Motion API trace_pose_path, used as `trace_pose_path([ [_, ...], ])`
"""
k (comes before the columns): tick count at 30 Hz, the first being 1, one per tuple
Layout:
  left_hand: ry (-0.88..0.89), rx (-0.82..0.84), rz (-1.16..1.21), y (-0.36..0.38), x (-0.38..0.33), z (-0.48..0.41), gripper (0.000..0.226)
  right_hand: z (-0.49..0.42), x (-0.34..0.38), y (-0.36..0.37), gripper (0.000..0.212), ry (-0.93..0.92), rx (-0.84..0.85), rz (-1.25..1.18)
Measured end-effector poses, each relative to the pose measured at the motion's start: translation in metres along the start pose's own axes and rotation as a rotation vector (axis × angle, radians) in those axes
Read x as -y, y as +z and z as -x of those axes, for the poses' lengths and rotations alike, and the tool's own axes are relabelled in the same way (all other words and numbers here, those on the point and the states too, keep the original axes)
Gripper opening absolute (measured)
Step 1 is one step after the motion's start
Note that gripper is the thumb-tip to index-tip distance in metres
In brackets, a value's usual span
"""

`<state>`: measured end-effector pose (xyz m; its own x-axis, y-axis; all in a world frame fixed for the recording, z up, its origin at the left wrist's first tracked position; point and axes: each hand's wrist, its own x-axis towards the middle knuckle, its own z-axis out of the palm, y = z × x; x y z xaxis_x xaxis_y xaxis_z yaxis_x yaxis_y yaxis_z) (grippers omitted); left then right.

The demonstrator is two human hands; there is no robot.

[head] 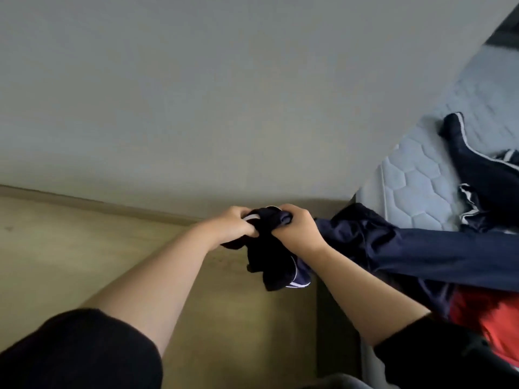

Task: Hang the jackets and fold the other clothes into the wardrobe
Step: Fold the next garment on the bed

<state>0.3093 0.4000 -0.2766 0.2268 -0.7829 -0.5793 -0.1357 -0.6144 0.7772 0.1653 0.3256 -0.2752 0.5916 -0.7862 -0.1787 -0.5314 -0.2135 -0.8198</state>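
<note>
Both hands held a dark jacket.
The left hand (236, 223) and right hand (296, 228) had fingers curled tight on the jacket (407, 248), which stretched sideways toward the bed (415, 178).

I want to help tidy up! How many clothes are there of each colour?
Dark blue clothes: 3 (held bundle, draped cloth, striped piece on the mattress)
Red clothes: 1 (red cloth)
Total: 4; blurry folds may hide more.
</note>
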Motion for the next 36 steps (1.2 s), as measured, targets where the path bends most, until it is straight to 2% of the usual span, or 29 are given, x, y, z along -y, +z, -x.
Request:
trace_pose_path([
  [5, -0.027, -0.358, 0.108, -0.033, 0.037, 0.033, 0.031, -0.012, 0.035, 0.057, 0.01, -0.123, 0.114, -0.067],
  [7, -0.009, -0.5, 0.14, -0.031, 0.041, 0.063, 0.027, -0.005, 0.051, 0.059, 0.013, -0.155, 0.199, -0.148],
  [11, 0.097, -0.695, 0.316, 0.0, 0.041, 0.132, 0.014, 0.043, 0.076, 0.037, 0.023, -0.104, 0.3, -0.344],
  [13, 0.165, -0.747, 0.47, 0.023, 0.032, 0.169, 0.021, 0.074, 0.092, 0.018, 0.023, -0.076, 0.329, -0.466],
  [16, 0.269, -0.738, 0.589, 0.058, 0.008, 0.221, 0.036, 0.118, 0.128, -0.02, 0.017, -0.082, 0.374, -0.606],
  [18, 0.32, -0.745, 0.552, 0.074, -0.014, 0.253, 0.038, 0.142, 0.157, -0.049, 0.017, -0.156, 0.395, -0.648],
  [20, 0.356, -0.749, 0.414, 0.083, -0.033, 0.282, 0.037, 0.162, 0.183, -0.075, 0.017, -0.234, 0.408, -0.695],
  [23, 0.4, -0.746, 0.27, 0.096, -0.062, 0.316, 0.054, 0.185, 0.208, -0.106, 0.013, -0.283, 0.437, -0.779],
  [25, 0.357, -0.828, 0.238, 0.105, -0.081, 0.332, 0.061, 0.198, 0.217, -0.12, 0.008, -0.284, 0.458, -0.811],
  [27, 0.311, -0.951, 0.241, 0.111, -0.097, 0.343, 0.057, 0.207, 0.221, -0.131, 0.004, -0.272, 0.462, -0.842],
  [31, 0.314, -1.095, 0.388, 0.121, -0.113, 0.353, 0.034, 0.214, 0.211, -0.147, 0.013, -0.412, 0.329, -0.664],
  [33, 0.315, -1.222, 0.513, 0.125, -0.118, 0.354, 0.028, 0.21, 0.199, -0.155, 0.03, -0.491, 0.262, -0.474],
  [35, 0.313, -1.306, 0.687, 0.125, -0.123, 0.361, 0.026, 0.207, 0.184, -0.159, 0.057, -0.527, 0.321, -0.289],
  [36, 0.319, -1.311, 0.791, 0.122, -0.125, 0.367, 0.025, 0.208, 0.177, -0.158, 0.063, -0.548, 0.394, -0.223],
])
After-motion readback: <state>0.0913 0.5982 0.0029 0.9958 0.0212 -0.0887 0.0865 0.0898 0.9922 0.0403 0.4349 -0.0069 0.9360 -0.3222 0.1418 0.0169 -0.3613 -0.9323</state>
